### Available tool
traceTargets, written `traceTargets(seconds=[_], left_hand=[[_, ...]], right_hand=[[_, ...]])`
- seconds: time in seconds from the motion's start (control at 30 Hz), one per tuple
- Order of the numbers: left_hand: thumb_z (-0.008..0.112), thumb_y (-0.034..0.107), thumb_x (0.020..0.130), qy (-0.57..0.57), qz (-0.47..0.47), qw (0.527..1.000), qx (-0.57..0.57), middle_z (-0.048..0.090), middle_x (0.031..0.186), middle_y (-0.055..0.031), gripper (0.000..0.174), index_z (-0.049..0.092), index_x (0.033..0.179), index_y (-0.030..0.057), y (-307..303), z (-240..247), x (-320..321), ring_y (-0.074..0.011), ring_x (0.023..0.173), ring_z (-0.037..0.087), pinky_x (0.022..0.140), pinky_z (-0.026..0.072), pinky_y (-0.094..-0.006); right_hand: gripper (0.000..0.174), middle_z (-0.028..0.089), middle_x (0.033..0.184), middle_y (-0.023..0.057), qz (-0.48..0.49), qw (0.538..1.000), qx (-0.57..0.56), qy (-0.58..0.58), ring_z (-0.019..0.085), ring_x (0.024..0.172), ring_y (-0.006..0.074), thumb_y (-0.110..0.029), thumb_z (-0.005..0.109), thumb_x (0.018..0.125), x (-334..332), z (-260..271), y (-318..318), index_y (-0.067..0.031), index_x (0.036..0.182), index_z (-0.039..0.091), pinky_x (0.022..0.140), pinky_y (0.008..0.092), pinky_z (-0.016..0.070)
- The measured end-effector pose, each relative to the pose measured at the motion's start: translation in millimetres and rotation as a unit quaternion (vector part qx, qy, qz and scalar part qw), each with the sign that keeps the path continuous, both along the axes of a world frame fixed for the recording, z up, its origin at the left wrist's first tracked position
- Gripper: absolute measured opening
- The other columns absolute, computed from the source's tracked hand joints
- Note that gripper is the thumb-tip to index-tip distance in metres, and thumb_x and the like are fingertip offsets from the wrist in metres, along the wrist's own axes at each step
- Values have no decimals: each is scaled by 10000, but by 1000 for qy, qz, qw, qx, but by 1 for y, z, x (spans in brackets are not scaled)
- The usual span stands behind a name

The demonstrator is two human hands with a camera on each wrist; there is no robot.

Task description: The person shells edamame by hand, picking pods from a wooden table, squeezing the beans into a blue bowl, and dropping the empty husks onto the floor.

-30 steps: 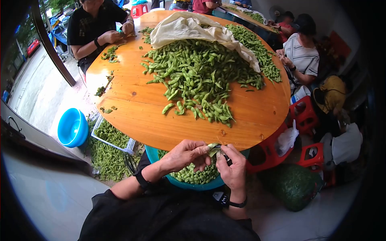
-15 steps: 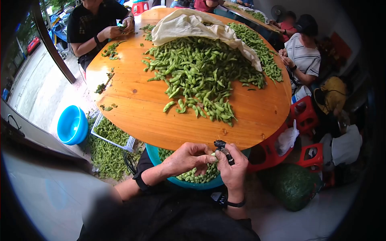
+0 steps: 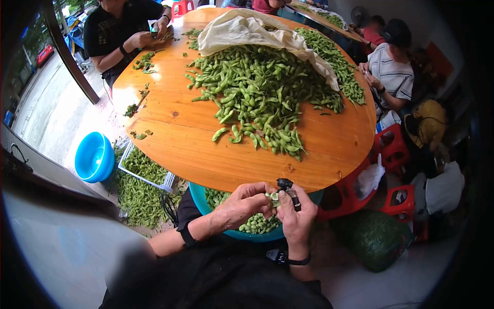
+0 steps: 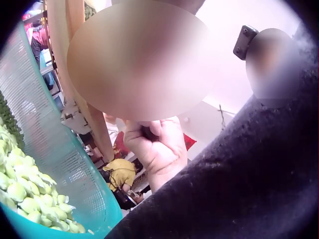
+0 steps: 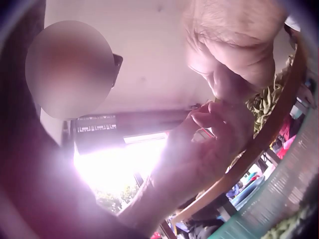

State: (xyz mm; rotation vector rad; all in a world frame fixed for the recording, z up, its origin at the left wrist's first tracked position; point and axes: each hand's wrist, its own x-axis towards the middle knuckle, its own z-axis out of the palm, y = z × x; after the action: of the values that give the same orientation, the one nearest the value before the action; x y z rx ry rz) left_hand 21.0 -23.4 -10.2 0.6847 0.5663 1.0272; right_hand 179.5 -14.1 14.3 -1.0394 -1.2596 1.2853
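Note:
In the head view my left hand [image 3: 246,204] pinches a green edamame pod [image 3: 274,196], split so its pale inside shows. From the other side my right hand [image 3: 299,219] holds the same pod, its thumb pressing on it. A small black piece [image 3: 284,183] with a dark band covers the right forefinger area. Both hands are just off the table's near edge, over a teal mesh basket [image 3: 195,193] with shelled green beans [image 3: 259,225] in it. The left wrist view has those beans [image 4: 35,196] close up; blur hides much of the hands there.
On the round wooden table [image 3: 170,139] lies a heap of edamame pods [image 3: 252,92], partly under a cream cloth [image 3: 242,33]. More pods [image 3: 136,195] cover the floor around a white crate at left, near a blue basin [image 3: 95,157]. Red stools [image 3: 393,147] stand at right; people sit around.
The black piece on the right hand has come up into sight above the thumb. The pod between the fingers now shows split. The hands stay over the basket.

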Motion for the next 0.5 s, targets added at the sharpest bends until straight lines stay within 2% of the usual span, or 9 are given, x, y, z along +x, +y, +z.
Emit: traceTargets(seconds=[0.03,0.1,0.13,0.17,0.23,0.3,0.33,0.43,0.5], left_hand=[[545,170,986,0,1,1000,-1,630,911,-89,209,590,1080,-11,-2,-1,2,-134,817,606,747,497,-277],[533,158,992,-83,36,995,-32,627,881,-82,206,583,1100,-10,-3,-2,7,-130,763,590,710,486,-266],[533,158,992,-84,36,995,-32,627,881,-82,206,583,1100,-10,-3,0,6,-130,763,590,710,486,-266],[542,146,990,-48,30,998,-9,624,849,-72,193,581,1102,-6,-3,4,3,-121,732,585,671,480,-256],[551,133,987,-11,26,1000,15,621,817,-61,181,580,1104,-2,-5,11,0,-112,701,580,632,473,-246],[573,103,978,75,67,993,61,604,743,-32,118,578,1056,15,-6,16,0,-83,629,559,556,449,-220],[573,103,978,74,67,993,61,604,743,-32,118,578,1056,15,-7,17,1,-83,629,559,556,449,-220],[603,99,962,96,90,987,90,593,708,-14,81,570,970,25,-8,18,2,-62,582,542,507,429,-200],[607,121,965,119,99,984,90,581,702,-3,111,561,914,33,-8,11,2,-48,559,514,487,398,-195]], right_hand=[[214,561,723,-11,-10,998,46,-41,446,533,30,-75,652,927,0,-3,0,59,1092,634,460,203,350],[223,557,723,-15,-19,997,50,-47,448,535,33,-81,657,925,1,-6,2,57,1100,633,464,202,356],[233,553,723,-20,-28,997,55,-52,450,536,35,-87,662,924,3,-6,3,54,1108,633,467,200,362],[233,553,723,-20,-27,997,55,-53,450,536,35,-87,662,924,4,-5,3,54,1108,633,467,200,362],[269,529,714,-29,-29,998,-8,49,419,534,22,-101,672,918,5,-1,3,51,1136,628,441,199,315],[285,542,723,-29,-12,999,-16,37,443,547,27,-105,684,911,9,0,4,49,1144,628,462,197,345],[300,555,732,-29,5,999,-25,24,467,559,33,-109,695,904,10,1,4,47,1152,628,483,195,376],[316,557,740,-30,68,997,-2,-32,468,576,22,-123,706,899,13,-1,6,45,1156,630,497,185,377],[303,572,753,-10,57,998,-17,-34,492,595,44,-110,709,890,16,3,5,45,1139,633,514,206,397]])
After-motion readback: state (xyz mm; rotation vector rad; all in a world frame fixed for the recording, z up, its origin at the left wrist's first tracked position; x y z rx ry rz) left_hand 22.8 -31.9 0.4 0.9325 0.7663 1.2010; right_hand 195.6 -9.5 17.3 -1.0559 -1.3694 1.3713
